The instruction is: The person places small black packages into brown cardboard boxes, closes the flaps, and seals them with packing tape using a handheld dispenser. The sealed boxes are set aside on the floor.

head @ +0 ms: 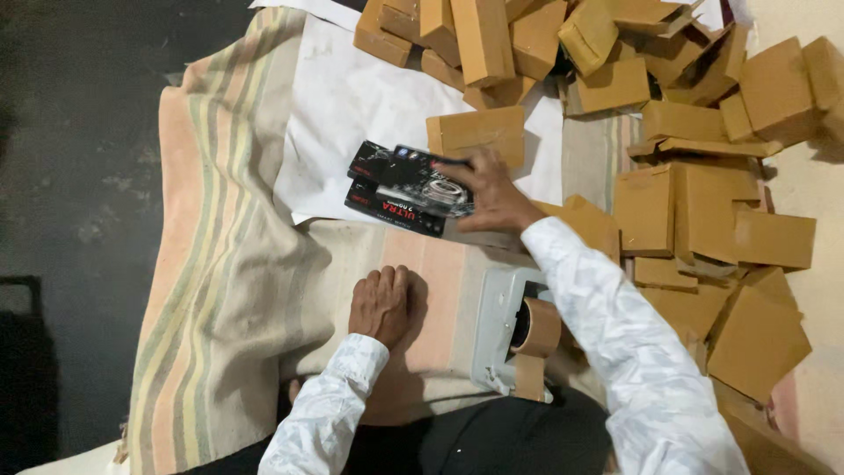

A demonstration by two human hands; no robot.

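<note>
Nearest to me, my left hand lies flat, palm down, on the striped cloth that covers the floor; its fingers are loose and hold nothing. Just to its right a roll of brown tape sits in a grey dispenser, close by my right sleeve, and neither hand touches it.

Further out, my right hand reaches forward and its fingers press down on the top of a small stack of black printed boxes. Whether they close around an edge or only rest on the top box I cannot tell. The stack lies at the near edge of a white sheet spread over the cloth, tilted a little to the left. The boxes are flat, glossy and dark, with red and white print and a picture of a round part on the face.

As I judge it, these black boxes are not yet packed: one plain brown carton stands just beyond them, touching my fingertips' side of the stack.

Furthest off and along the right, a large heap of brown cartons lies jumbled, many seemingly closed, some with flaps loose.
</note>
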